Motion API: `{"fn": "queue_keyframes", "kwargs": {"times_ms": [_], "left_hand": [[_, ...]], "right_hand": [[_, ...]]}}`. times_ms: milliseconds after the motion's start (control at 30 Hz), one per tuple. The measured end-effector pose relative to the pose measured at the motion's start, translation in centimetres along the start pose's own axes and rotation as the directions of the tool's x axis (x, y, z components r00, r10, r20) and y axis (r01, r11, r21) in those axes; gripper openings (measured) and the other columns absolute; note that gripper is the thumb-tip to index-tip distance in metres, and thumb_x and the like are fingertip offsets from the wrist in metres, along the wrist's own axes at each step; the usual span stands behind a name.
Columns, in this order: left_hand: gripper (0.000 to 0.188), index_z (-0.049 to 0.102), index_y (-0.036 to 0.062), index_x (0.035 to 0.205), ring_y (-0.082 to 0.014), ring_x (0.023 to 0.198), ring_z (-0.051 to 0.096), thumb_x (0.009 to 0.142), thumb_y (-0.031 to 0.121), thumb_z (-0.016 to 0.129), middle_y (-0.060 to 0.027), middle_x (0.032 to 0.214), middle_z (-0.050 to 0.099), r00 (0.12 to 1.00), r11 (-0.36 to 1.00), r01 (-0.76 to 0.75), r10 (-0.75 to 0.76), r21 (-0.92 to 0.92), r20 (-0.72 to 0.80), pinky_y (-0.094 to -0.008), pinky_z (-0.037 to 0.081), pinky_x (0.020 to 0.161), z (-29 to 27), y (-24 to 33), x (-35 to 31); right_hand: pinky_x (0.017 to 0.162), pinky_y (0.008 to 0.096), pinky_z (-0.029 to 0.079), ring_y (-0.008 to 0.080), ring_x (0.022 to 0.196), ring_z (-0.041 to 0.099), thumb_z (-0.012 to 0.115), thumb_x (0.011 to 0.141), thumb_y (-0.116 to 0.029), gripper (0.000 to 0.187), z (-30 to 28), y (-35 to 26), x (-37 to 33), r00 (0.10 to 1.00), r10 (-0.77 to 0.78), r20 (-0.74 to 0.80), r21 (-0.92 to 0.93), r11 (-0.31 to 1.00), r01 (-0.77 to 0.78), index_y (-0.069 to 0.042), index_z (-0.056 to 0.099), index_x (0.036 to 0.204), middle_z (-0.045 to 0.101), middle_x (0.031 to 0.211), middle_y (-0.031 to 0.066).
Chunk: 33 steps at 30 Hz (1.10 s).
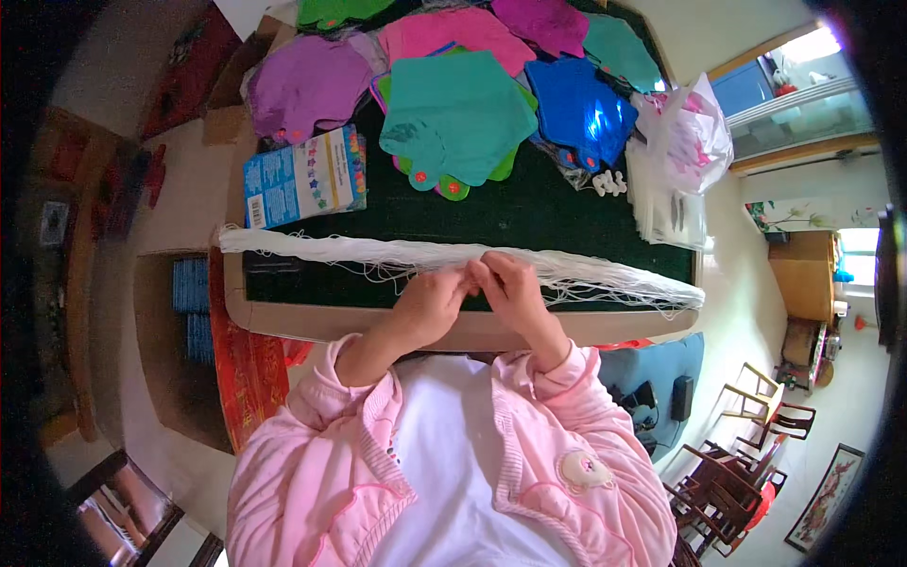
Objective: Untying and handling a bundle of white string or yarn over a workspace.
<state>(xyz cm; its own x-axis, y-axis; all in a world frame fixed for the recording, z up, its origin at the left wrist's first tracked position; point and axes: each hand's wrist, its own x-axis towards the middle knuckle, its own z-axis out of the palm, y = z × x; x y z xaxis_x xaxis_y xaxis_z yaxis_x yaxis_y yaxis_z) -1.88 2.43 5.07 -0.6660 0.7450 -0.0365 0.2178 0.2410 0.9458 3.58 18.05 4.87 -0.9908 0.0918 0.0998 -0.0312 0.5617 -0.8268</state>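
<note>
A long hank of white string [331,248] stretches across the near part of the dark green table top, with loose strands straying along its lower edge. Over its middle, my left hand [433,302] and my right hand [513,291] meet with their fingertips pinched together. Both hands are closed, seemingly on fine white strands, though the fingers hide most of what lies between them. Beyond the hank lies a stack of teal and green star-shaped felt pieces [458,113] with red buttons at the near edge.
A blue-and-white printed package [304,178] lies at the left. More felt pieces, purple [310,87], pink [453,36] and blue [581,106], cover the far side. Clear plastic bags [666,203] and a white plastic bag [694,132] are at the right. A cardboard box [175,378] stands left of the table.
</note>
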Motion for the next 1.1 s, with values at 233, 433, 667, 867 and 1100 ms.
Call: {"fn": "queue_keyframes", "kwargs": {"times_ms": [233, 433, 667, 867, 1100], "left_hand": [[0.022, 0.048, 0.0102, 0.069, -0.0068, 0.051, 0.040, 0.091, 0.014, 0.044, 0.0034, 0.061, 0.044, 0.997, 0.688, -0.043, 0.080, -0.724, 0.017, -0.0227, 0.031, 0.044, -7.9, 6.9, -4.2], [0.024, 0.044, 0.0040, 0.073, -0.0149, 0.044, 0.047, 0.093, 0.016, 0.041, -0.0167, 0.069, 0.054, 0.948, 0.507, -0.301, 0.252, -0.808, -0.195, -0.0257, 0.041, 0.042, -9.5, 10.8, -4.5], [0.031, 0.050, 0.0031, 0.078, -0.0111, 0.040, 0.046, 0.096, 0.026, 0.041, -0.0210, 0.079, 0.063, 0.984, 0.508, 0.180, -0.110, -0.842, 0.143, -0.0221, 0.040, 0.039, -3.5, 5.5, -1.0], [0.023, 0.064, 0.0043, 0.094, -0.0007, 0.047, 0.041, 0.093, 0.023, 0.049, 0.0009, 0.070, 0.061, 0.966, 0.898, 0.120, -0.204, -0.424, -0.158, -0.0185, 0.034, 0.040, -3.0, 2.7, 0.5], [0.025, 0.053, 0.0049, 0.082, -0.0015, 0.049, 0.039, 0.096, 0.023, 0.044, 0.0039, 0.058, 0.046, 0.962, 0.672, 0.274, -0.198, -0.688, 0.189, -0.0170, 0.034, 0.045, -2.1, 3.0, -1.7]], "right_hand": [[0.047, 0.0255, 0.028, 0.0066, 0.053, 0.034, 0.044, 0.095, -0.030, 0.044, 1.0, 3.3, 0.8, 0.945, 0.321, -0.064, 0.285, 0.913, -0.291, -0.002, 0.047, 0.061, 0.039, 0.054, -0.0033], [0.054, 0.0255, 0.036, 0.0096, 0.059, 0.044, 0.046, 0.094, -0.023, 0.032, 0.9, 4.4, 0.2, 0.956, 0.287, -0.066, 0.257, 0.930, -0.262, -0.001, 0.054, 0.074, 0.049, 0.063, 0.0008], [0.092, 0.0283, 0.037, 0.0180, 0.105, 0.051, 0.037, 0.096, -0.012, 0.028, 1.0, -2.5, 0.2, 0.991, 0.122, -0.045, 0.771, 0.635, -0.044, 0.000, 0.050, 0.117, 0.055, 0.111, 0.0144], [0.055, 0.0292, 0.045, 0.0187, 0.062, 0.060, 0.048, 0.089, -0.004, 0.010, 1.3, -4.3, -3.0, 0.986, 0.067, 0.152, 0.278, 0.955, -0.107, -0.002, 0.053, 0.097, 0.058, 0.070, 0.0096], [0.054, 0.0317, 0.046, 0.0286, 0.063, 0.061, 0.054, 0.085, -0.003, 0.011, -0.9, -3.8, -0.6, 0.995, -0.063, -0.072, 0.076, 0.995, 0.069, -0.003, 0.054, 0.096, 0.059, 0.074, 0.0144]]}}
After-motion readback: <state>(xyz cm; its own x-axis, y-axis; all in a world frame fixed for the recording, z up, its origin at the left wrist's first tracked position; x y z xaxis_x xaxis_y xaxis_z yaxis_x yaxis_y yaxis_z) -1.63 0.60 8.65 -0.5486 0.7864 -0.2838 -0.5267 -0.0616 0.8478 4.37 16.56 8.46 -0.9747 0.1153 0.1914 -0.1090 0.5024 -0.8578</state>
